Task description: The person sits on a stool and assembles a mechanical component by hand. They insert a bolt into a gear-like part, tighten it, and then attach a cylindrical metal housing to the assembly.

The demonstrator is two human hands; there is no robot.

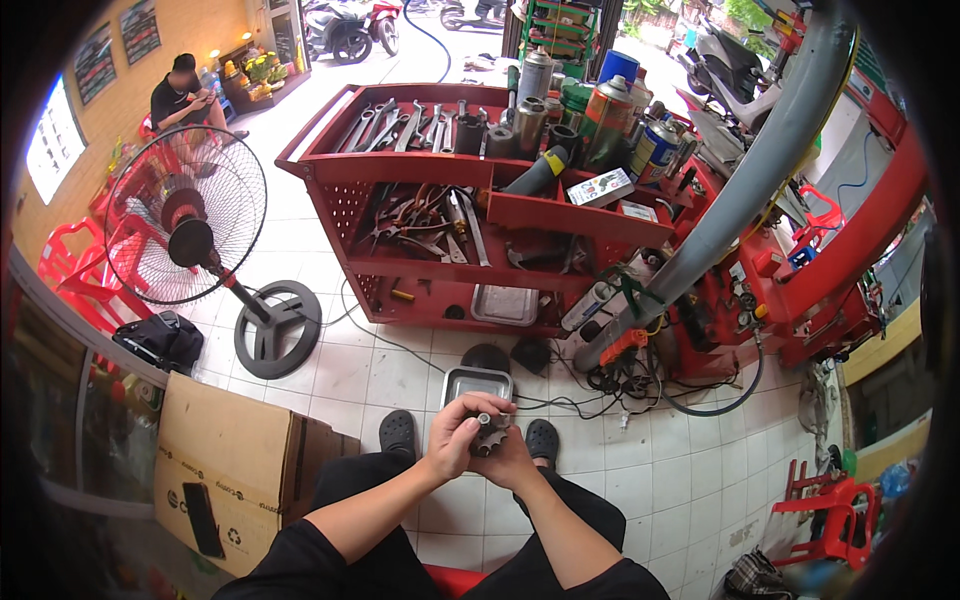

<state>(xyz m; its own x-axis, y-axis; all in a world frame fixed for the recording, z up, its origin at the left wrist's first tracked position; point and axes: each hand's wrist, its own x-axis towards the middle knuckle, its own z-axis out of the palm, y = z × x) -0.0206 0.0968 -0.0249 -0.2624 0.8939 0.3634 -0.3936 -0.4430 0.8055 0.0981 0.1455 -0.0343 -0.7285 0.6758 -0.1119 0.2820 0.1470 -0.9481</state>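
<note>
Both my hands are closed around a dark metal gear (490, 437) with a short shaft end and coarse teeth, held above my knees. My left hand (452, 440) wraps it from the left, its thumb near the shaft end. Against its right side and underneath lies my right hand (508, 462), its fingers partly hidden. Much of the gear is covered by the fingers. Just beyond the hands, a shallow metal tray (478, 380) rests on the floor.
A red tool trolley (400, 270) ahead carries wrenches, pliers and spray cans. A fan (190, 240) and a seated person (182, 100) are at left. A cardboard box (225, 455) bears a phone (203, 520). Cables (570, 402) and red machinery with a grey pipe (740, 210) stand right.
</note>
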